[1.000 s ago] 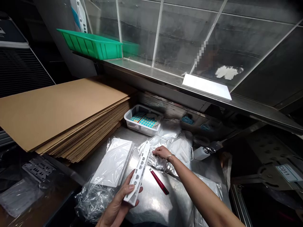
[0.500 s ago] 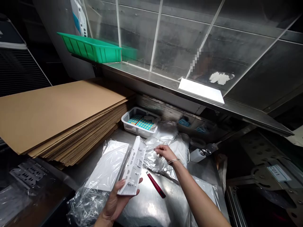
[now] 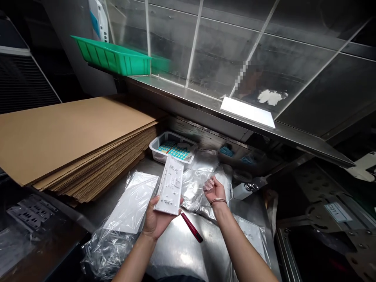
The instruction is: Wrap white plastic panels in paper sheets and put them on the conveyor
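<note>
My left hand [image 3: 156, 220] is closed round the near end of a long white plastic panel [image 3: 170, 184], held flat with its ribbed face up above the steel bench [image 3: 182, 250]. My right hand [image 3: 214, 189] is curled shut on a clear plastic bag [image 3: 194, 188] just right of the panel, lifting its edge. A red-handled cutter [image 3: 191, 227] lies on the bench between my wrists. Another bagged white panel [image 3: 135, 201] lies to the left.
A tall stack of brown cardboard sheets [image 3: 70, 137] fills the left. A small clear tray of teal stickers [image 3: 173, 150] sits at the back. A green bin [image 3: 113, 58] rests on the upper ledge under clear screens. Loose bags [image 3: 108, 246] lie near the front edge.
My left hand turned the white panel from edge-on to flat and raised it. My right hand rose from the pile of bags and closed on a clear bag.
</note>
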A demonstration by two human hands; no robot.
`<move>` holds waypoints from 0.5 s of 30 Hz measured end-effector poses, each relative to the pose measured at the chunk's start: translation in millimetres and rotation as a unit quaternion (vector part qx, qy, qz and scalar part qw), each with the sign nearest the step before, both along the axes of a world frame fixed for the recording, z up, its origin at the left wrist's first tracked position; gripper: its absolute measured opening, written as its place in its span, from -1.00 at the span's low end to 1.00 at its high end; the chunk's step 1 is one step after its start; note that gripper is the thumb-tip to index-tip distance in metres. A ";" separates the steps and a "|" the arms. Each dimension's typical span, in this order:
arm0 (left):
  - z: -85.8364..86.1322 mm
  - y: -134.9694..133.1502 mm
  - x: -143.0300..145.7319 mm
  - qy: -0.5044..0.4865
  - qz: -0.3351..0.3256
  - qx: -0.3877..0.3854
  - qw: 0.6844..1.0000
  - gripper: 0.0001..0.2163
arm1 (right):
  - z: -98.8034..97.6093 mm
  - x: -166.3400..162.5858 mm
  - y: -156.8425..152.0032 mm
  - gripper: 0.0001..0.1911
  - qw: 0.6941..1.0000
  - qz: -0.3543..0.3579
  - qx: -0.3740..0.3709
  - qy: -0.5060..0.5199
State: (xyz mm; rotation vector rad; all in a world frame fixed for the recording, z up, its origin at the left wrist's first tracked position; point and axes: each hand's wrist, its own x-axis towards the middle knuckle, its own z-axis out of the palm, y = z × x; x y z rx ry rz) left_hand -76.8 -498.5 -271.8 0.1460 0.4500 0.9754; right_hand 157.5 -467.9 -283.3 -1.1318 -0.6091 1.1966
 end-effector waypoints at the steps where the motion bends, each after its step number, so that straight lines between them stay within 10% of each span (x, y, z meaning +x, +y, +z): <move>1: 3.3 -6.7 -10.2 0.019 -0.001 -0.006 1.000 -0.46 | -0.3 -1.1 0.9 -0.64 1.000 -0.024 -0.002 -0.005; 5: 26.7 -36.1 -37.0 0.118 -0.060 0.037 0.990 -0.35 | -5.3 -14.7 1.1 -0.66 0.996 -0.070 -0.014 -0.048; 10: 46.6 -49.5 -5.3 0.359 -0.191 0.058 0.912 -0.37 | -4.1 -23.0 -13.3 -0.70 0.990 -0.086 0.014 -0.111; 15: 48.3 -43.1 20.0 0.073 -0.125 -0.115 0.983 -0.54 | 7.1 -27.7 -30.0 -0.80 0.884 0.088 0.165 -0.429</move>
